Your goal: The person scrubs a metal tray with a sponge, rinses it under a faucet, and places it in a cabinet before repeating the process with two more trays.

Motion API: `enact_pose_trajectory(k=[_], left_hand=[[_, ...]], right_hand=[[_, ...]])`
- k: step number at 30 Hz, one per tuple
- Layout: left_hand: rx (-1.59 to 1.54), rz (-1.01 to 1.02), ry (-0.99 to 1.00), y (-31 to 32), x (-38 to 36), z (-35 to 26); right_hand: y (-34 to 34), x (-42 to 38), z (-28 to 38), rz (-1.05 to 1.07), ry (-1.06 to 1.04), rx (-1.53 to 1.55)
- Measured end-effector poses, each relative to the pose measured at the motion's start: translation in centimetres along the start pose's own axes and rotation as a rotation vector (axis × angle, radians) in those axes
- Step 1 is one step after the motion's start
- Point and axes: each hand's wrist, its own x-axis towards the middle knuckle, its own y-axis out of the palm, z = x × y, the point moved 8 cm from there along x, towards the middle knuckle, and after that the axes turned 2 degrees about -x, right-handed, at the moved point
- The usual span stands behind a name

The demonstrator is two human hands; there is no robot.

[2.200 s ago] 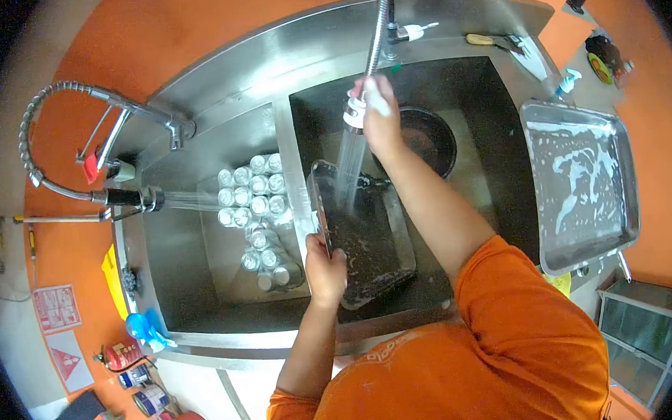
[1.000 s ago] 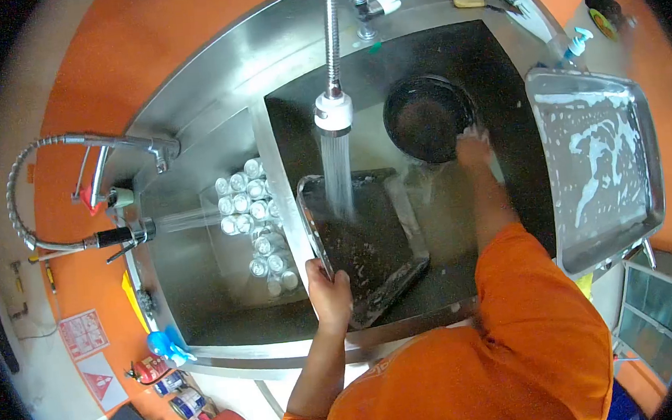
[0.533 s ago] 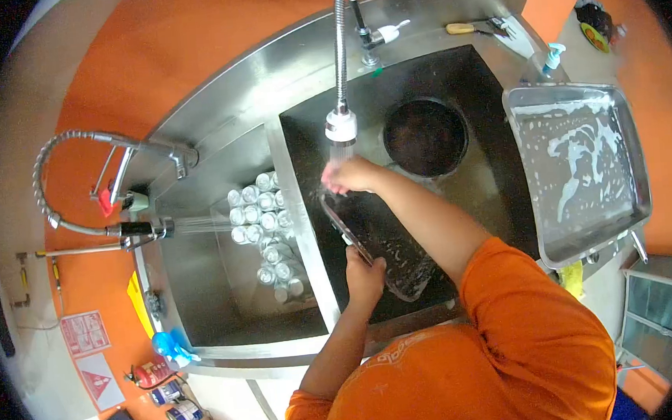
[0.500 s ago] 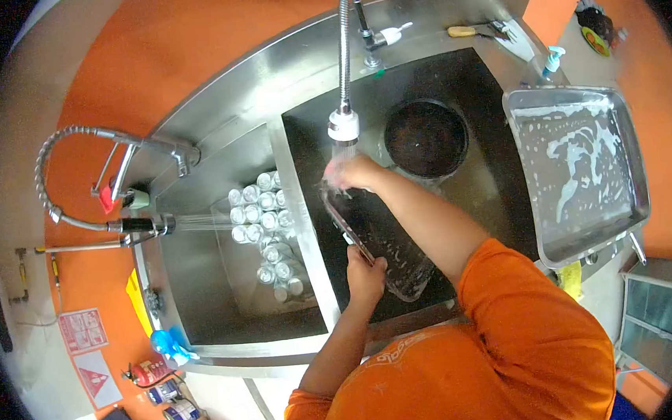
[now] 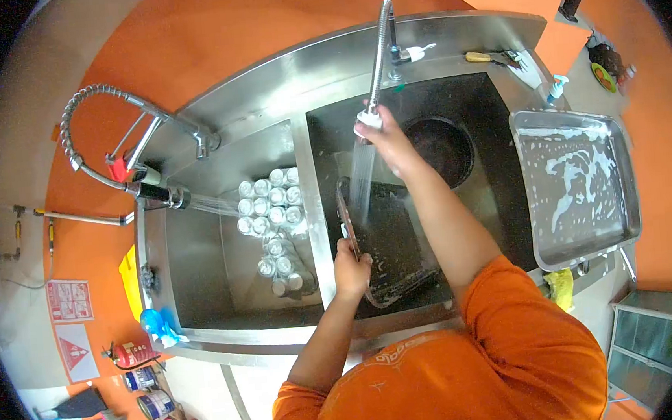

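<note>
My left hand [image 5: 352, 270] grips the near edge of a dark rectangular tray [image 5: 389, 233], which is tilted inside the right sink basin. My right hand [image 5: 391, 144] is up at the white spray head [image 5: 368, 122] of the flexible faucet, with its fingers closed around it. Water falls from the spray head onto the tray. Behind my right forearm, a round dark pan [image 5: 440, 153] lies in the same basin.
Several cans [image 5: 271, 207] stand in the left basin [image 5: 200, 284], under running water from a second faucet [image 5: 165, 193]. On the right, a soapy metal tray [image 5: 575, 191] rests beside a soap pump bottle [image 5: 557, 88]. A yellow-handled tool [image 5: 479, 57] lies on the back ledge.
My right hand has left the tray's upper end and moved up to the spray head, taking hold of it. My left hand keeps its grip. The whole view has shifted slightly.
</note>
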Motion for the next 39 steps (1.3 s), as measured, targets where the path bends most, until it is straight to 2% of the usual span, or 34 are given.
enact_pose_trajectory(k=[3, 6, 8, 11, 16, 19, 22, 24, 25, 28, 29, 32, 33, 36, 39], left_hand=[[0.027, -0.017, 0.022, -0.3, -0.4, -1.4], [0.061, -0.01, 0.03, -0.2, -0.4, -2.1], [0.081, 0.008, 0.015, 0.1, -0.2, -2.5], [0.045, -0.04, 0.14, 0.3, 1.1, -3.6], [0.179, -0.029, 0.039, 0.7, 3.4, -4.5], [0.164, -0.11, 0.108, 0.9, 5.0, -5.3], [0.144, -0.143, 0.225, 1.0, 6.0, -6.8], [0.065, -0.146, 0.313, 1.1, 6.8, -6.8], [-0.121, -0.002, 0.064, 2.0, 8.0, -4.4], [-0.096, 0.013, 0.029, 2.6, 10.1, 0.3], [-0.011, 0.064, -0.104, 1.7, 7.8, -2.9], [-0.545, 0.235, -0.007, 3.2, 7.5, -1.7], [-0.566, 0.304, 0.04, 3.5, 7.4, -1.6], [-0.52, 0.242, 0.042, 3.7, 7.1, -0.1], [-0.311, 0.183, -0.028, 4.3, 7.0, 2.0]], right_hand=[[0.9, 0.2, 0.8, -0.089, -0.089, -0.257], [1.2, 0.2, 0.7, -0.118, -0.107, -0.298], [1.4, 0.2, 0.7, -0.034, -0.069, -0.261], [1.3, -0.5, 1.4, 0.064, -0.022, -0.236], [0.6, -2.5, 2.9, 0.149, 0.036, -0.251], [0.3, -2.7, 3.0, 0.167, 0.032, -0.277], [0.7, -2.0, 2.2, 0.151, 0.003, -0.431], [-0.4, -1.1, 1.3, 0.061, -0.05, -0.58], [-0.9, -1.0, 1.4, 0.029, -0.059, -0.636], [-2.9, -0.6, 1.5, -0.055, -0.046, -0.782], [-3.9, -0.2, 1.0, -0.072, -0.102, -0.811], [-5.7, 0.3, 0.6, -0.089, -0.158, -0.867], [-5.9, 0.4, 0.5, -0.09, -0.161, -0.882], [-5.3, 0.1, 0.8, -0.154, -0.167, -0.9], [-4.9, 0.1, 0.3, -0.162, -0.212, -0.822]])
